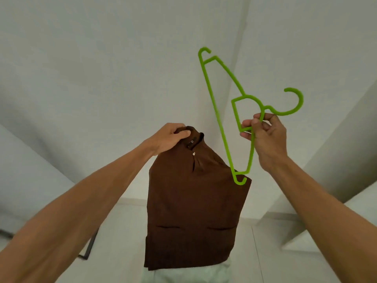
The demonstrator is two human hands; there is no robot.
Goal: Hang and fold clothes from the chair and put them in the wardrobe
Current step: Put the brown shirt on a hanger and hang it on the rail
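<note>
Up high, left hand (pixel 167 137) grips brown shirt (pixel 193 201) collar; right hand (pixel 265 135) pinches green hanger (pixel 236 113).

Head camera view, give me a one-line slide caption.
Left hand holds a brown collared garment up by its neck while right hand grips a green plastic hanger.

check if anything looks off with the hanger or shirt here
Nothing damaged. The green hanger is turned on end, its hook pointing sideways, pinched by the right hand. The brown shirt hangs from the left hand by its collar, not yet on it.
</note>
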